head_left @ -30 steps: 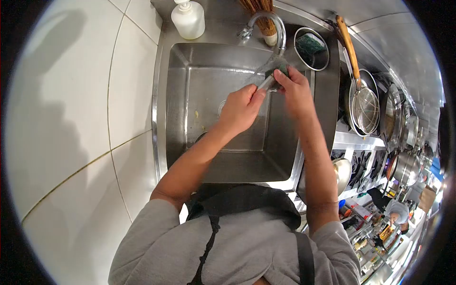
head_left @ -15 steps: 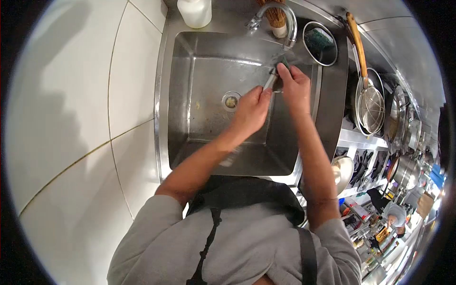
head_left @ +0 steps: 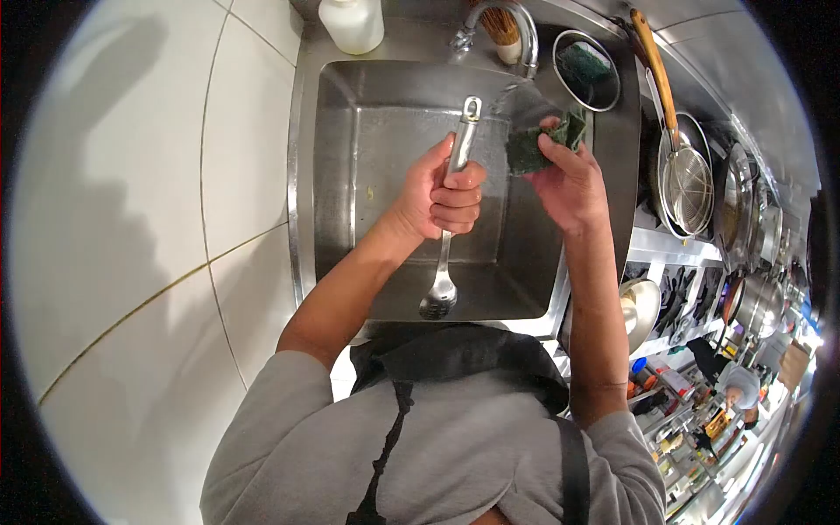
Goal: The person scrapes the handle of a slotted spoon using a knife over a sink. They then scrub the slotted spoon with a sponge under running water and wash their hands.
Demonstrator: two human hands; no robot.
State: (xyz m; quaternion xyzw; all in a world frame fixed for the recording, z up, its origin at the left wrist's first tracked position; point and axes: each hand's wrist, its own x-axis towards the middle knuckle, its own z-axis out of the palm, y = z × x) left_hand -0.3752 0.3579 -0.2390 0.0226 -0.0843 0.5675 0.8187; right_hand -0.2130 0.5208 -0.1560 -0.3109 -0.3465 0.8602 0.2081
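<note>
My left hand [head_left: 444,194] is wrapped round the handle of a metal slotted spoon [head_left: 438,296], whose bowl points down toward me over the steel sink [head_left: 420,302]. The looped handle end sticks up above my fist. To the right, my right hand [head_left: 567,179] grips a dark green scouring pad [head_left: 527,152] between thumb and fingers, apart from the spoon. Just above the pad is the curved faucet [head_left: 528,44], with water running below its spout.
A white bottle [head_left: 353,24] and a bristle brush [head_left: 500,31] stand behind the sink. A metal bowl [head_left: 585,70] holds another green pad. Strainers [head_left: 687,188] lie at the right, with shelves beyond. A person [head_left: 738,385] is in the far background.
The hands have drawn apart. The pad has come off the handle and moved right, while the spoon has turned more upright and its bowl now shows clearly.
</note>
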